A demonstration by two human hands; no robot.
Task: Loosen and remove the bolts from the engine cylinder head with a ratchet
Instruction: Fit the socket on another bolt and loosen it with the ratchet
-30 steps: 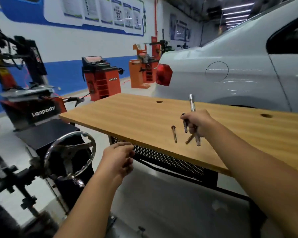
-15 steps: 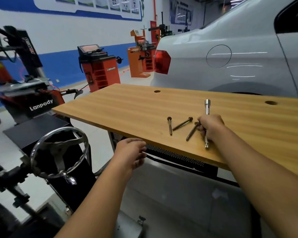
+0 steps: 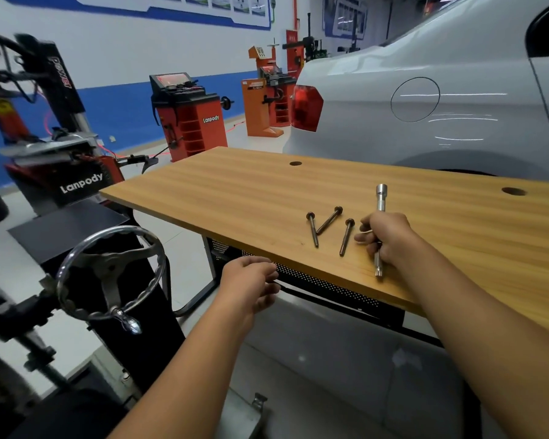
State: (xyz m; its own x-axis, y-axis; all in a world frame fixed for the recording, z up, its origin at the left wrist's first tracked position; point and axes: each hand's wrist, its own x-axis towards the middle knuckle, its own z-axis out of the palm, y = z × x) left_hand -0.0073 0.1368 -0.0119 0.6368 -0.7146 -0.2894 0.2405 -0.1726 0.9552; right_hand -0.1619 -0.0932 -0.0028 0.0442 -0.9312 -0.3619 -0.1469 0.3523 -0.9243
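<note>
On the bench (image 3: 235,185), near its front edge: three bolts (image 3: 328,220) side by side, heads away, the left two crossing near their shanks, the third (image 3: 346,237) just apart to the right. Likely parked here so as not to roll off or get lost while the rest come out.

Just beside them, right hand (image 3: 385,237) curled round a steel extension bar (image 3: 380,198), socket end pointing away, drive end (image 3: 378,272) poking out below the palm toward the bench edge. Bar low over the wood, perhaps touching it; hard to say. Grip closed on the shaft, index finger stretched toward the third bolt, probably having just let it go.

Below the bench edge, left hand (image 3: 251,282) in mid-air, fingers loosely curled, holding nothing, apparently ready for the next job.

No ratchet handle in sight, nor the cylinder head; both outside the view. To the left, a chrome handwheel (image 3: 76,264) on a stand. Behind the bench, a white car (image 3: 457,99) and red workshop machines (image 3: 187,122).

Judging by three bolts out: removal partly done, more presumably left in the head.
</note>
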